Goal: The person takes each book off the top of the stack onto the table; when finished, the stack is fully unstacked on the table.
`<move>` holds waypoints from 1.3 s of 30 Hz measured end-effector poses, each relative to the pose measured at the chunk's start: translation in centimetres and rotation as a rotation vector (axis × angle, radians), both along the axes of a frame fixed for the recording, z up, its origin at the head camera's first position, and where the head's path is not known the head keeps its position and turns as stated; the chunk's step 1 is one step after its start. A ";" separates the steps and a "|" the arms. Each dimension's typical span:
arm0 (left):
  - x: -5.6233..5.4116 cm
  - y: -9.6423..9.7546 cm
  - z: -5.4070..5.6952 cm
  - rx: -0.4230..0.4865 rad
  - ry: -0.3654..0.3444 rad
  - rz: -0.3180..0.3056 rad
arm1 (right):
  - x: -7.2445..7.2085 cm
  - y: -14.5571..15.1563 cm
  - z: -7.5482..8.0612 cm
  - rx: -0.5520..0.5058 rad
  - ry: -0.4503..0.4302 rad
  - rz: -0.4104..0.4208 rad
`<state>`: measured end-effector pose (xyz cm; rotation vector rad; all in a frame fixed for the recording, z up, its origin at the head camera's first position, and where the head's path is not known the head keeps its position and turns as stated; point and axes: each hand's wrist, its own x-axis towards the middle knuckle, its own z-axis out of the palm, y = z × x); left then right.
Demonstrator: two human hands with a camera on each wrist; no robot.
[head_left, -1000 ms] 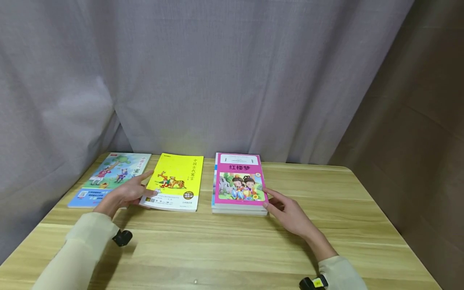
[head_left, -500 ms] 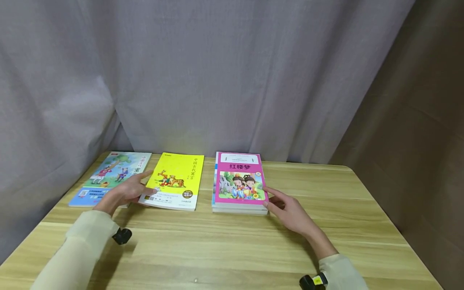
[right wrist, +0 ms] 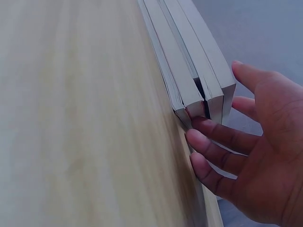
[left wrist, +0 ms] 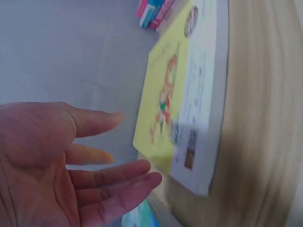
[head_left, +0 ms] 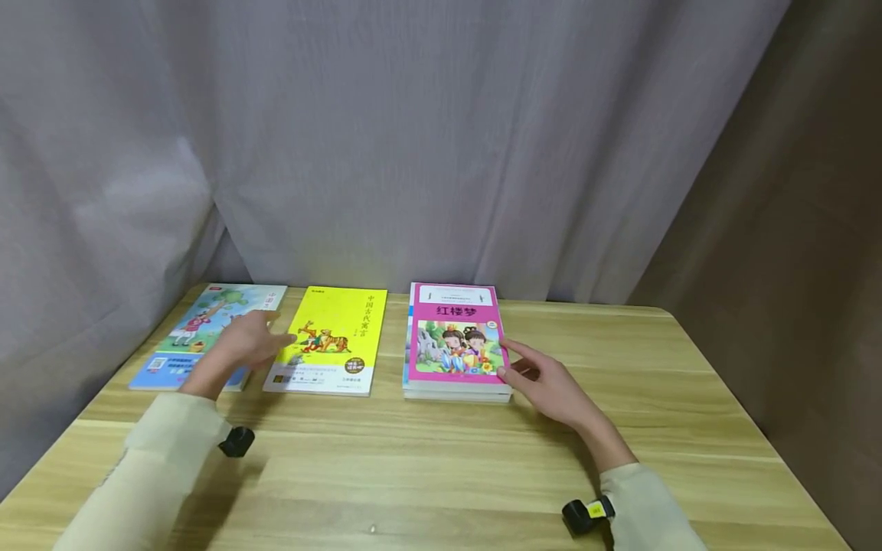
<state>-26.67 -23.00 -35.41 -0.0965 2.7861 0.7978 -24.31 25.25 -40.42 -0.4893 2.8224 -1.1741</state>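
On the table (head_left: 413,474), the relaxed right hand (head_left: 551,390) rests fingertips against the side of the pink-topped stack (head_left: 455,337) without clasping it; the layers look uneven, so a sideways nudge could probably skew them. The left hand (head_left: 241,344), loose and unladen, hangs by the blue book (head_left: 203,325) and the neighbouring yellow book (head_left: 338,329), contact unclear; if lowered carelessly, its fingers might shove either one askew

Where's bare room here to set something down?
The pale wooden table has wide room in front, between the cream sleeves, and right of the right hand. A narrow strip separates the yellow-white paperback from the pink-topped stack of books. Crowded at left, where the left hand hides part of the blue-green paperback.
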 end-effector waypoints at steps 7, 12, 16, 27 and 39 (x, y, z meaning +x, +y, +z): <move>-0.5 3.3 0.3 0.121 0.058 -0.098 | -0.6 -0.5 0.2 0.009 -0.013 -0.034; -0.6 6.7 -0.8 0.226 0.038 -0.162 | -0.8 -0.9 0.2 0.007 -0.031 -0.057; -0.5 9.1 -1.8 0.345 0.015 -0.202 | -0.8 -1.2 0.2 -0.008 -0.048 -0.063; -0.9 11.2 -3.3 0.590 -0.070 -0.278 | -0.4 -1.6 1.0 -0.038 -0.127 -0.103; -1.6 11.6 -4.6 0.642 -0.127 -0.317 | 0.0 -1.8 0.9 -0.149 -0.164 -0.120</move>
